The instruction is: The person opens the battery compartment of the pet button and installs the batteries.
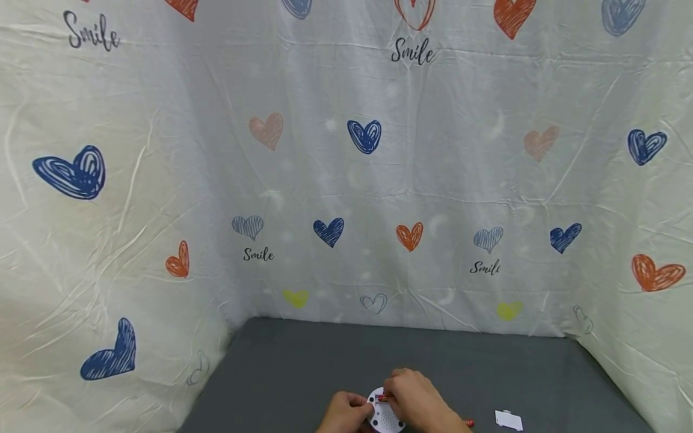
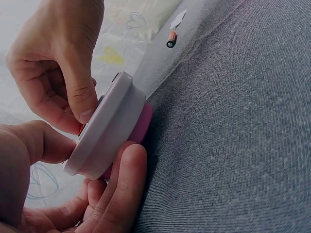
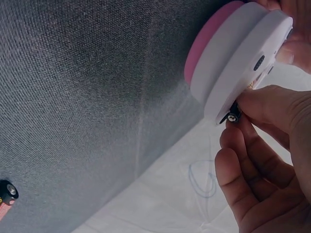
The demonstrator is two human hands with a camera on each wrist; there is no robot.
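Observation:
A round white device with a pink side is held over the grey table, its face with dark round pads turned up. My left hand grips its rim, thumb on the upper face and fingers beneath. My right hand pinches a small battery at the slot in that face; the fingers hide most of it. Some red shows in the slot in the head view, partly covered by the right fingers. Whether the battery is fully seated I cannot tell.
A loose battery lies on the grey table, right of my right forearm. Farther right lies a small white cover with a tab. Pale cloth printed with hearts hangs behind the table and at both sides.

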